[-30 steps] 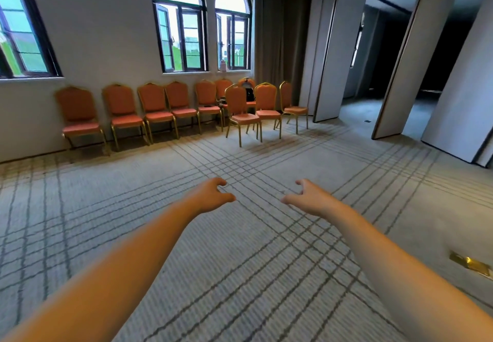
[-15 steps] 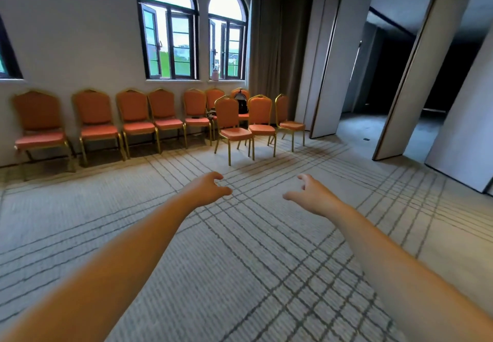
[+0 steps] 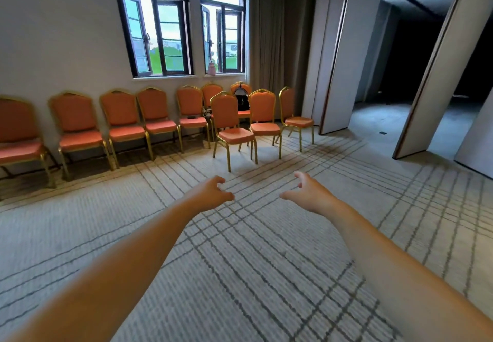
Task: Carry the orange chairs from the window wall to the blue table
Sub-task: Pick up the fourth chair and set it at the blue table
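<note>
Walking in across the carpet [image 3: 253, 275] to fetch the orange chairs [image 3: 120, 117]

Both arms reach forward over the striped floor. The left hand [image 3: 210, 193] and right hand [image 3: 309, 194] are set apart, fingers loosely curled and holding nothing, probably readied to take a chair by its frame. Well beyond them, three chairs stand out from the wall. The nearest chair [image 3: 232, 125] faces the person and looks the easiest first pick, since nothing stands in front of it. Behind these, the rest line the window wall with their backs to it. A dark backpack [image 3: 241, 100] rests on one near the far end, and a bottle [image 3: 212, 68] stands on the sill under the arched windows [image 3: 157, 29]. The blue table is not in view.
</note>
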`<state>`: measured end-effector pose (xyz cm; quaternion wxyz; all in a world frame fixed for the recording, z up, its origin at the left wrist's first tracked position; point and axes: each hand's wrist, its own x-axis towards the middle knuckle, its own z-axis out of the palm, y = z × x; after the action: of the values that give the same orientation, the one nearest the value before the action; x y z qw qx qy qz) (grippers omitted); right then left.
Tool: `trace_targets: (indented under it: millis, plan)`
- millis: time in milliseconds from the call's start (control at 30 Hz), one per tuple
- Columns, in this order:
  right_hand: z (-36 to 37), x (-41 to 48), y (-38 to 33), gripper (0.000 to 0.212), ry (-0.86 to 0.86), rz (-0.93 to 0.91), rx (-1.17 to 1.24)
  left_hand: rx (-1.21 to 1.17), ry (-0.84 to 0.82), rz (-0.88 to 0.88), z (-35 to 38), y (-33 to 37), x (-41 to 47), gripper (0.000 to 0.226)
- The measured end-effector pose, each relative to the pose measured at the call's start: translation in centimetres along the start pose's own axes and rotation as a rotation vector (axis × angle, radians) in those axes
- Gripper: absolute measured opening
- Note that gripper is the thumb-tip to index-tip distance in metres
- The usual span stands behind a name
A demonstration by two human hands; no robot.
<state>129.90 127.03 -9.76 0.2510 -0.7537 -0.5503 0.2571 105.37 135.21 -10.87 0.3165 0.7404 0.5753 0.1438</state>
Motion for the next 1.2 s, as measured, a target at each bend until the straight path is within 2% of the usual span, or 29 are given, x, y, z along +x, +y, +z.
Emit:
trace_targets:
  millis: [167,433,633,667,767,867,1200]
  plan:
    - [-4.6,13.8,-0.1,0.086,0.021,-0.033,0.028,-0.014,0.051,-0.009,-1.0,4.2,12.7,0.067]
    - [-6.3,31.3,1.3,0.086,-0.022,-0.063,0.012,-0.024,0.034,-0.046,-0.9,6.2,30.8,0.066]
    - [-7.4,46.3,1.5,0.085,0.005,-0.077,-0.023,-0.057,0.018,-0.027,-0.7,7.2,46.9,0.066]
    - [-7.9,52.5,1.2,0.085,0.006,-0.073,-0.009,-0.082,0.014,-0.02,-1.2,7.7,53.4,0.066]
    - [-8.6,57.5,0.5,0.087,-0.011,-0.058,-0.013,-0.121,0.002,-0.011,-2.4,8.2,59.1,0.067]
    - [-10.4,66.6,-0.4,0.086,0.044,-0.044,0.007,-0.112,0.026,0.002,-4.3,10.2,69.1,0.067]
    - [-11.4,90.9,0.6,0.086,0.035,-0.018,-0.005,-0.09,-0.067,-0.031,-4.2,10.8,93.1,0.069]
